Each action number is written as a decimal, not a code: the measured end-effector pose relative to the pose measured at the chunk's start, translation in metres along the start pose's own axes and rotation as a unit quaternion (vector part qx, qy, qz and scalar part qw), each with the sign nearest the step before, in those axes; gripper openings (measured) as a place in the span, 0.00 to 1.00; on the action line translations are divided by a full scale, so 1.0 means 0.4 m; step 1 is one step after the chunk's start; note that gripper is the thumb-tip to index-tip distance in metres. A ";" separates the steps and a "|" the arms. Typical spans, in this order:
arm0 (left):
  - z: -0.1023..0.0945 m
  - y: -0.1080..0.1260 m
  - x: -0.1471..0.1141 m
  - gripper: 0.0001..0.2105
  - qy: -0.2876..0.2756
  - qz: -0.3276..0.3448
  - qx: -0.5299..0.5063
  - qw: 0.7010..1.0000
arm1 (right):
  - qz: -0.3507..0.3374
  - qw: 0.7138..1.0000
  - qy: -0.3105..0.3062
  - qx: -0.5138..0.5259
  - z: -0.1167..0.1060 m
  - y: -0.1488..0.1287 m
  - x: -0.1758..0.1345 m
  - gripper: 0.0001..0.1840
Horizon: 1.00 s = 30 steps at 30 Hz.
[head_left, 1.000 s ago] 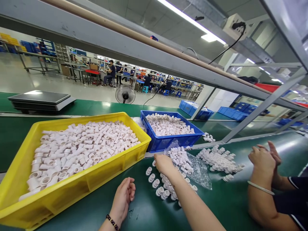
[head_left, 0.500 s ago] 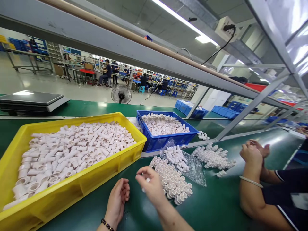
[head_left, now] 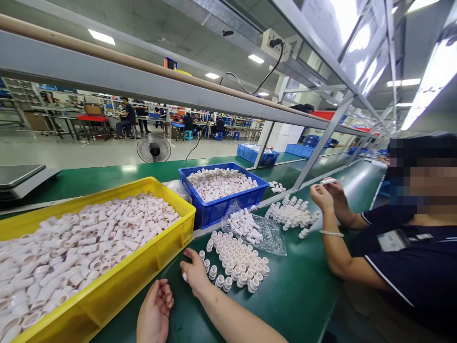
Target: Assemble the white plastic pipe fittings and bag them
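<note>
My right hand (head_left: 197, 275) is over the green work surface, closed on a white pipe fitting (head_left: 184, 277) that is mostly covered by its fingers. Right beside it, several white pipe fittings (head_left: 238, 257) stand upright in close rows, with a looser line at their near left side. My left hand (head_left: 155, 309) is near the yellow bin's side, its fingers curled together and nothing visible in them. Loose white pipe fittings (head_left: 107, 233) fill the yellow bin (head_left: 143, 267).
Behind the rows stands a blue bin (head_left: 223, 207) of white fittings. A clear plastic bag (head_left: 273, 240) with loose fittings lies in front of it. At right, a co-worker's hands (head_left: 326, 193) hold a white piece near another group of fittings (head_left: 291, 212). A metal shelf frame (head_left: 323, 140) crosses above.
The view has turned right, bringing more of the co-worker into sight. My right hand has moved beside the near left of the standing rows, where separate fittings now show. My left hand remains curled.
</note>
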<state>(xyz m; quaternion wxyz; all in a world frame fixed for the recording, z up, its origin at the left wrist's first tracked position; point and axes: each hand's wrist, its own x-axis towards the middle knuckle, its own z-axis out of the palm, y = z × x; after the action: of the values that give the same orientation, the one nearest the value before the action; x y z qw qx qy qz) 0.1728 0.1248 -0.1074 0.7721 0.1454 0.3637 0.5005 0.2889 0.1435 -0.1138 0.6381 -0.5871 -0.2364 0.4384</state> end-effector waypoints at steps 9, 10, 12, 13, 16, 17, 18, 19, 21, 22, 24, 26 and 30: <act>-0.007 0.000 0.002 0.06 -0.005 -0.024 -0.006 1.000 | -0.069 0.995 0.001 -0.076 -0.058 -0.014 0.056 0.23; -0.007 0.000 0.001 0.06 -0.004 -0.025 -0.007 1.000 | -0.070 0.994 0.000 -0.082 -0.064 -0.015 0.065 0.23; -0.007 0.000 0.001 0.06 -0.004 -0.027 -0.008 1.000 | -0.072 0.993 -0.001 -0.091 -0.076 -0.018 0.083 0.23; -0.007 0.000 0.000 0.06 -0.005 -0.027 -0.008 1.000 | -0.073 0.993 0.000 -0.094 -0.081 -0.020 0.092 0.24; -0.007 -0.001 0.001 0.06 -0.005 -0.031 -0.011 0.999 | -0.078 0.992 0.005 -0.098 -0.095 -0.025 0.111 0.24; -0.006 -0.001 0.002 0.06 -0.002 -0.032 -0.011 0.999 | -0.081 0.992 0.007 -0.098 -0.098 -0.027 0.114 0.24; -0.006 -0.001 0.002 0.05 0.001 -0.032 -0.012 0.999 | -0.082 0.992 0.008 -0.097 -0.101 -0.028 0.117 0.24; -0.006 -0.001 0.003 0.05 0.003 -0.032 -0.012 0.999 | -0.083 0.992 0.008 -0.095 -0.104 -0.030 0.117 0.24; -0.005 -0.001 0.002 0.05 0.006 -0.032 -0.009 0.999 | -0.080 0.993 0.006 -0.086 -0.108 -0.033 0.116 0.23; -0.005 0.000 0.001 0.05 0.007 -0.032 -0.007 0.999 | -0.078 0.994 0.003 -0.079 -0.110 -0.036 0.114 0.22; -0.005 0.000 0.000 0.06 0.009 -0.031 0.001 0.999 | -0.071 0.996 -0.003 -0.062 -0.113 -0.041 0.110 0.20; -0.006 0.000 0.000 0.06 0.011 -0.031 0.009 0.999 | -0.062 0.997 -0.007 -0.040 -0.113 -0.047 0.107 0.18; -0.007 -0.002 0.003 0.07 0.004 -0.032 0.011 0.999 | -0.033 0.999 -0.016 0.012 -0.101 -0.050 0.094 0.18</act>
<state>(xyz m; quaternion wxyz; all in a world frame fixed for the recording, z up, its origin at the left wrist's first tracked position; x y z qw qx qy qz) 0.1717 0.1250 -0.1102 0.7848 0.1405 0.3767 0.4717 0.3466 0.1545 -0.1106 0.6557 -0.5637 -0.2609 0.4293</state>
